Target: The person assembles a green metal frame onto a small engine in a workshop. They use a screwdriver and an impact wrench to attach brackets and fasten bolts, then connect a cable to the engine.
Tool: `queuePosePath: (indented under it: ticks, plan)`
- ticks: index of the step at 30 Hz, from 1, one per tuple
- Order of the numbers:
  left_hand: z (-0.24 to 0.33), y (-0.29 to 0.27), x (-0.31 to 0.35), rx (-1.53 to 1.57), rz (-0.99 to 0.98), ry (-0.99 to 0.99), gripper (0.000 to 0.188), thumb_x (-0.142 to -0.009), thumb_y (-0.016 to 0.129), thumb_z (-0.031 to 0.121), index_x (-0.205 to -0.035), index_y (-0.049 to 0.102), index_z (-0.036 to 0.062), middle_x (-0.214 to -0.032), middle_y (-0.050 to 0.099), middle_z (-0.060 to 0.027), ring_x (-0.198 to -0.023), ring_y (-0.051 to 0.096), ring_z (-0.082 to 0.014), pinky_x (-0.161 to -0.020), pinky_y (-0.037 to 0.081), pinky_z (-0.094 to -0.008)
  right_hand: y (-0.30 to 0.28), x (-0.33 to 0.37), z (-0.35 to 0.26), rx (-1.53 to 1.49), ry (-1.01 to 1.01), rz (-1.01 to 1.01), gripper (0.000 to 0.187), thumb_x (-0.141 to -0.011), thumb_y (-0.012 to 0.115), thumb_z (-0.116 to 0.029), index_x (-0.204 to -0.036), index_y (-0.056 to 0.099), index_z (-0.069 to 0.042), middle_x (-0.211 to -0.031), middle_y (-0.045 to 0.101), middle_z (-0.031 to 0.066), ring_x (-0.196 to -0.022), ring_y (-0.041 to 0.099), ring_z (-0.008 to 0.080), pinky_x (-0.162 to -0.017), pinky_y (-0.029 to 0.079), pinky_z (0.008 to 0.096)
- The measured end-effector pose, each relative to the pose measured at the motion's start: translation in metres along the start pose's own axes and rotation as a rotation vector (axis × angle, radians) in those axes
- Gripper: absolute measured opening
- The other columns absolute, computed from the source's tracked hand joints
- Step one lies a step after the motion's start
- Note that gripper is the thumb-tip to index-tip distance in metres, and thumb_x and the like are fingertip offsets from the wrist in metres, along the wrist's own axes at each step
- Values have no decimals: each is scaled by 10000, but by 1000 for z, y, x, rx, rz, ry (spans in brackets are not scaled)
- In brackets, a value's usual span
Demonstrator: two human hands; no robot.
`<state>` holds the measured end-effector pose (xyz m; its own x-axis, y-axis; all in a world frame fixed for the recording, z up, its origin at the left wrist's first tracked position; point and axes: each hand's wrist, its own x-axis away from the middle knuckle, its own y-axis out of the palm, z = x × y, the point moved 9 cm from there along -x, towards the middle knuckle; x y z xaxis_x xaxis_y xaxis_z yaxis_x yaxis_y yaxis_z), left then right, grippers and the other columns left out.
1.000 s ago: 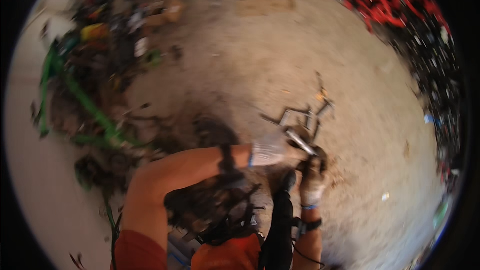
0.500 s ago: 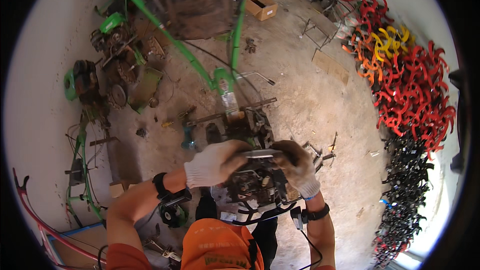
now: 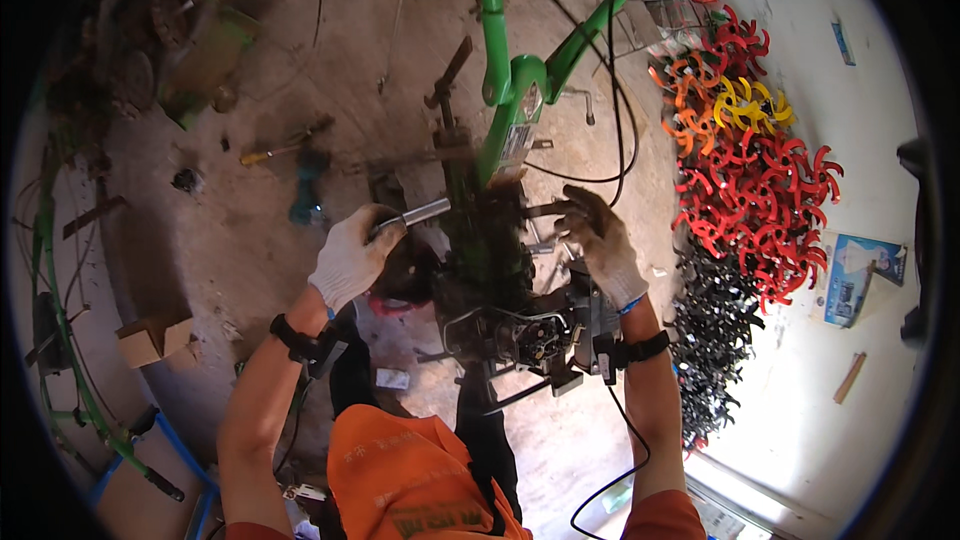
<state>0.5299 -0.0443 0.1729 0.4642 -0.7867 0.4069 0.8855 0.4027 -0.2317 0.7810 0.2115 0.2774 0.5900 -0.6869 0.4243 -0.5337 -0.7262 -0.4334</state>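
Note:
My left hand (image 3: pixel 355 252), in a knitted work glove, is closed around a silver metal tube (image 3: pixel 425 211) that points toward the machine. My gloved right hand (image 3: pixel 603 245) is at the machine's right side, its bent fingers around the end of a short dark metal bar (image 3: pixel 545 209). Between my hands stands a dark, greasy machine body (image 3: pixel 485 250) with an exposed engine part (image 3: pixel 543 340) at its near end. From its far side rises a green handlebar frame (image 3: pixel 520 110). Shadow and motion blur hide detail in the machine's middle.
A teal power tool (image 3: pixel 308 190) and a yellow-handled screwdriver (image 3: pixel 265 154) lie on the floor at left. Piles of red curved blades (image 3: pixel 755 190) and black ones (image 3: pixel 715 330) line the right wall. A black cable (image 3: pixel 630 120) loops beside the handlebar frame.
My hands, close together over the machine before, have moved apart; the silver piece once between them is now in my left hand. The view has shifted, and the handlebar frame appears larger, farther right.

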Motion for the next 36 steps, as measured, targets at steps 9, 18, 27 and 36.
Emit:
queuePosePath:
  ticks: [9, 18, 27, 36]
  plan:
    - [-75, 72, 18, 138, -158, -156, 350, -1074, 657, 278, -1278, 703, -2, -1047, 772, -210, -962, 722, -285, -887, 554, -403, -80, 20, 36, 187, 109, 152, 240, -1117, 632, -148, -1279, 713, 9, -1044, 787, 99, -874, 740, 154, -815, 617, 312]
    - [8, 155, -31, 31, -74, 229, 313, -1071, 679, 240, -1288, 699, 16, -1094, 760, -234, -998, 734, -409, -860, 563, -474, -67, -22, 104, 228, 160, 116, 586, -1030, 732, -96, -1555, 506, 33, -1395, 707, 170, -1159, 725, 218, -1010, 584, 325]
    - [76, 203, -73, -74, 25, 464, 282, -1029, 721, 187, -1278, 714, 56, -1142, 739, -230, -1035, 709, -467, -860, 575, -502, -59, -51, 111, 317, 133, -56, 443, -1052, 706, -128, -1479, 654, -19, -1285, 778, 96, -1097, 699, 157, -968, 543, 295]
    - [80, 212, -68, -152, 155, 661, 326, -978, 761, 83, -1297, 700, 51, -1116, 718, -194, -968, 710, -434, -809, 582, -492, -63, -57, 104, 444, 28, -125, 404, -1077, 607, -235, -1433, 682, -62, -1294, 769, 215, -1181, 741, 345, -1018, 571, 429]
